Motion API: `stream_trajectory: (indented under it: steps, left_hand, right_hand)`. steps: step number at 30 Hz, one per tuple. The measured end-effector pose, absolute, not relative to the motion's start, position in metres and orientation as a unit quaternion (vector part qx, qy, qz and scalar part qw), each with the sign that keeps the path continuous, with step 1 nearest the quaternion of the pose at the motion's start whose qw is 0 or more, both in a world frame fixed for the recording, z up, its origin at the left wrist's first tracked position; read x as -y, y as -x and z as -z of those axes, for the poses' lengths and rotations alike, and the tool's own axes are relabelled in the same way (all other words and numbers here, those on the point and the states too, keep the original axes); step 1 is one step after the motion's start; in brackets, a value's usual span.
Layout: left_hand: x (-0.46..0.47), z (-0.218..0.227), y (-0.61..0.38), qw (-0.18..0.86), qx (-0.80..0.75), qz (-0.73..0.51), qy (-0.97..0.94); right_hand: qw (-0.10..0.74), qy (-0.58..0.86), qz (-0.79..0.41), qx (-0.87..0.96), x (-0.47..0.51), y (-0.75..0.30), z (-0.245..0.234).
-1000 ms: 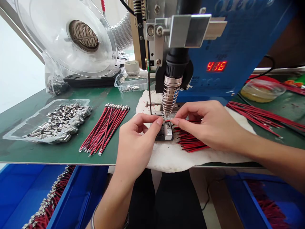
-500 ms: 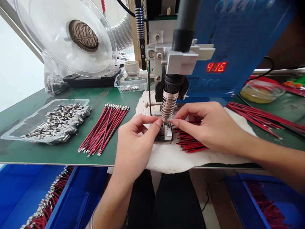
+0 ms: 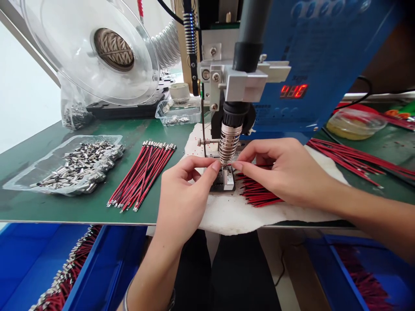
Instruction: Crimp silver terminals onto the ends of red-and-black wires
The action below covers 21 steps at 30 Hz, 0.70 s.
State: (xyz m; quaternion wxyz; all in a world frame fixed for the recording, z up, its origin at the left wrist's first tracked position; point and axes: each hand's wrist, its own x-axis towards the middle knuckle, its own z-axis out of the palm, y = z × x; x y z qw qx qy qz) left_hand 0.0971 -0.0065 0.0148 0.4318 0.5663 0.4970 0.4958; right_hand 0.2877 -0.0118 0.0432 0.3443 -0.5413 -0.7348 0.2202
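My left hand (image 3: 183,196) and my right hand (image 3: 285,170) meet at a small metal fixture (image 3: 227,181) under the coiled nozzle (image 3: 229,142) of a blue machine (image 3: 317,56). Both hands are pinched, fingertips a few centimetres apart on either side of the nozzle tip. Between them a short red wire piece (image 3: 227,164) lies on the fixture; it is too small to see clearly. The nozzle tip sits right at the fingertips. A pile of red and black wires (image 3: 257,192) lies under my right hand on a white cloth (image 3: 233,214).
A bundle of red-black wires with metal ends (image 3: 142,175) and a plastic sheet of metal terminals (image 3: 76,162) lie left on the green mat (image 3: 97,207). A clear reel (image 3: 94,47) stands behind. More red wires (image 3: 353,157) lie right. Blue bins (image 3: 39,268) sit below the table edge.
The machine head with its nozzle has come down to the fixture between my fingertips. My hands have stayed in place, pinched.
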Motion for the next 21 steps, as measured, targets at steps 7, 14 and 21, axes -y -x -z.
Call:
stream_trajectory:
  steps: [7, 14, 21]
  left_hand:
    - [0.0056, -0.0115, -0.0954, 0.426, -0.489, -0.493, -0.581]
    - [0.0058, -0.0126, -0.0963, 0.429, -0.485, -0.496, -0.579]
    - [0.0053, -0.0141, -0.0956, 0.427, -0.489, -0.495, -0.577]
  right_hand:
    - [0.34, 0.541, -0.213, 0.74, 0.0122, -0.2889, -0.0416]
    - [0.34, 0.54, -0.201, 0.743, 0.0127, -0.2885, -0.0431]
    - [0.353, 0.535, -0.17, 0.748, 0.0137, -0.2861, -0.0419]
